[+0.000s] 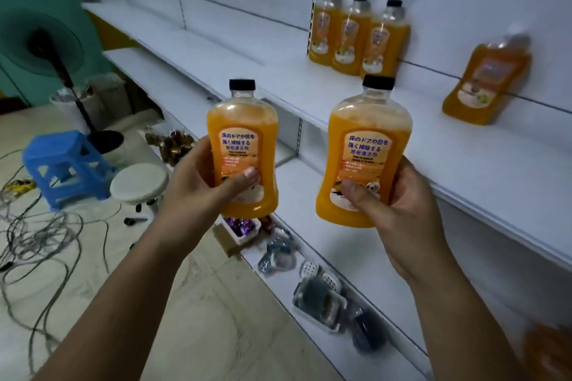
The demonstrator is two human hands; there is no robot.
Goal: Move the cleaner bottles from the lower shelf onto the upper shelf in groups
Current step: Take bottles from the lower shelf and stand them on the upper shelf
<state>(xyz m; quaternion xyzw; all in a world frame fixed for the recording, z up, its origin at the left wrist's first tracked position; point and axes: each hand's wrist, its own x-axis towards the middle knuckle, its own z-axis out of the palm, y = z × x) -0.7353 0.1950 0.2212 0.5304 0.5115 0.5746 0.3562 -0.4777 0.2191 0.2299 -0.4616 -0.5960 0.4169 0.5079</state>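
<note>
**2 bottles in the air, bound for the upper shelf**

The left hand [213, 182] grips the left-hand bottle [243, 145] low on its body, thumb across the label and fingers curled behind. The right hand [399, 204] clasps the right-hand bottle [366, 148] the same way. Both are upright, black caps on, held in front of the upper shelf [278, 71] and resting on nothing.

On that shelf a group of 3 bottles [359, 37] stands against the back panel. A lone bottle [487, 80] leans tilted against the panel, well to their right.

The step in hand looks like the carry — a pair held clear of any shelf. The next move calls for reaching over the shelf lip and setting both bases flat on bare shelf, probably beside the lone bottle to make a group, before either grip loosens. An orange blur at the bottom right may be more bottles — too smeared to tell.
</note>
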